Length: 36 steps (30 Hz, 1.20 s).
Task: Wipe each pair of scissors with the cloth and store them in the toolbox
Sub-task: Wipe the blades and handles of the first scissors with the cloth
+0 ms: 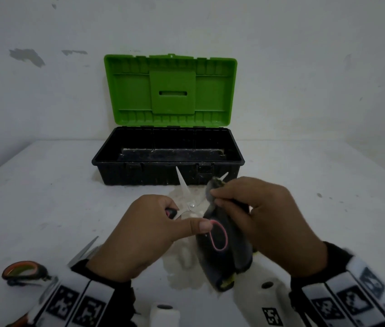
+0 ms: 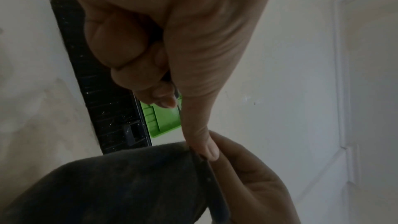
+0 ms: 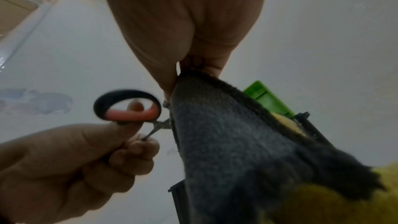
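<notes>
My left hand (image 1: pixel 137 234) grips the scissors (image 1: pixel 188 204) by their rigid handles above the table (image 1: pixel 45 185). My right hand (image 1: pixel 257 213) pinches the soft cloth (image 1: pixel 219 251) around one sharp, slippery blade.

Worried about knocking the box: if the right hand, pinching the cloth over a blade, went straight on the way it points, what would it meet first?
Probably the toolbox front wall, just beyond the right hand; depth is uncertain.
</notes>
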Each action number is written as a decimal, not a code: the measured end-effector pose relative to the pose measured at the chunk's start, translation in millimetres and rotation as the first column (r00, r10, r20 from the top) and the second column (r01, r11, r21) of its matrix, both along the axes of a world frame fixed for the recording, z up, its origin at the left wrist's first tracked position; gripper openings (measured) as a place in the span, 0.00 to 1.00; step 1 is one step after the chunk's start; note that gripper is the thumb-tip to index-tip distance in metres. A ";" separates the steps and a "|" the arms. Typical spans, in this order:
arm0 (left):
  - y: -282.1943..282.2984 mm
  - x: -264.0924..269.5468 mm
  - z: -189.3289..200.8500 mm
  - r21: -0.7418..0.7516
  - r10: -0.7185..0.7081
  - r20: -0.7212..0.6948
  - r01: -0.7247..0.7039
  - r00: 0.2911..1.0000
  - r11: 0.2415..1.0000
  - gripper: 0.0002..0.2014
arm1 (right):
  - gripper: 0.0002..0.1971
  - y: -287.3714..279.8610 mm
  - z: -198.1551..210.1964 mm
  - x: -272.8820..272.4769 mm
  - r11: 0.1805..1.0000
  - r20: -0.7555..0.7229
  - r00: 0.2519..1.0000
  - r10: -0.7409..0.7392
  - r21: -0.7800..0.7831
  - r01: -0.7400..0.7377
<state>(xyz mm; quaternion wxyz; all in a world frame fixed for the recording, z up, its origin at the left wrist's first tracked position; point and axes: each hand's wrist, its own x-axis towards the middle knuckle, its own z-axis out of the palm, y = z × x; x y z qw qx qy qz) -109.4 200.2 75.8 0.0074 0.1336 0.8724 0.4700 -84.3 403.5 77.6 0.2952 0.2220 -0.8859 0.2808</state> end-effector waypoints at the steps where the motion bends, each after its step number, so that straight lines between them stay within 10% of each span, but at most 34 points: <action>1: 0.8 -0.2 0.2 -0.003 -0.007 -0.005 0.007 1.000 1.000 0.30 | 0.09 -4.6 -1.8 -0.8 0.999 0.006 0.999 0.036 0.041 -0.036; 11: -4.0 0.5 2.5 -0.093 -0.031 -0.007 0.030 0.999 0.995 0.40 | 0.10 -7.3 7.1 -2.2 0.933 -0.035 0.986 0.160 0.331 -0.140; 36: -3.5 0.7 6.7 -0.298 0.000 -0.201 -0.061 0.980 0.953 0.28 | 0.05 4.3 -1.4 -17.7 0.991 0.050 0.999 -0.001 0.132 -0.005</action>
